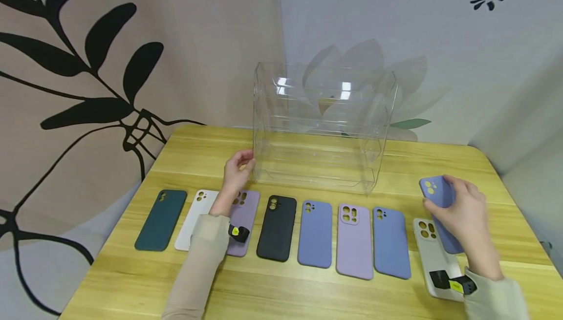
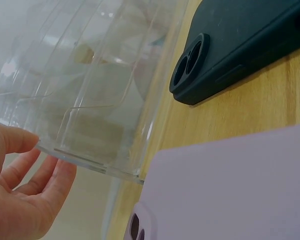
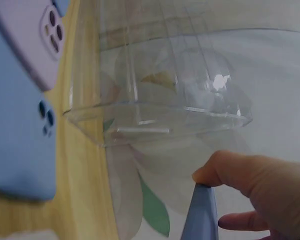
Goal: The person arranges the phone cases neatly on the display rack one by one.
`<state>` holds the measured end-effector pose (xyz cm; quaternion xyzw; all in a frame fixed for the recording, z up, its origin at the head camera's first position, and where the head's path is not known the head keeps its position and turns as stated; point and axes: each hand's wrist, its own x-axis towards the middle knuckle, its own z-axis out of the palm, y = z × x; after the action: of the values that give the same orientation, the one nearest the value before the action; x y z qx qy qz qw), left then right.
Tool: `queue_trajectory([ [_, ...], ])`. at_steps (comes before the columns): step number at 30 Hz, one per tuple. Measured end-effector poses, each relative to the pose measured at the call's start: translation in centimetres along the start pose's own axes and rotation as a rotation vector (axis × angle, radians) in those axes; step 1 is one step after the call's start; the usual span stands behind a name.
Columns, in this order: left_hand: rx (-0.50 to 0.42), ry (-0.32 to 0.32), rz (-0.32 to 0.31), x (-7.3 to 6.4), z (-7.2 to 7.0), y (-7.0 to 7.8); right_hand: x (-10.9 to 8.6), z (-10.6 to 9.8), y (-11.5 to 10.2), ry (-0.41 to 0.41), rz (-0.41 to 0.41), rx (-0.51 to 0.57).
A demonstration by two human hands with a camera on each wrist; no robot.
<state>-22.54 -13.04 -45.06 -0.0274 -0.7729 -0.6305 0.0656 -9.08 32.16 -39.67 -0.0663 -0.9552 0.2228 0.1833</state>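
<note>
At the left side of a clear tiered acrylic rack (image 1: 323, 173), my left hand (image 1: 237, 171) holds the side edge, its thumb and fingers curled against the panel (image 2: 90, 162). My right hand (image 1: 468, 210) grips a blue phone case (image 1: 440, 193) by its edges, raised and tilted above a whitish phone case (image 1: 433, 254) on the table. In the right wrist view the same case (image 3: 201, 212) appears edge-on under the thumb. Below my left wrist lies a purple phone case (image 1: 248, 212), partly covered by the sleeve.
More phone cases lie in a row along the wooden table (image 1: 264, 295): dark green (image 1: 161, 220), white (image 1: 198, 215), black (image 1: 277, 227), blue (image 1: 314, 234), light purple (image 1: 354, 244) and another blue one (image 1: 391, 244). A patterned wall covering (image 1: 211, 41) stands behind the rack.
</note>
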Motion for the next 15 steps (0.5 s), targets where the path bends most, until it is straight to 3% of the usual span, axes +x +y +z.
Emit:
queue_trajectory([
  [15, -0.01, -0.009, 0.021, 0.0, 0.1, 0.0, 2.5, 0.8, -4.1, 0.064, -0.106, 0.103],
])
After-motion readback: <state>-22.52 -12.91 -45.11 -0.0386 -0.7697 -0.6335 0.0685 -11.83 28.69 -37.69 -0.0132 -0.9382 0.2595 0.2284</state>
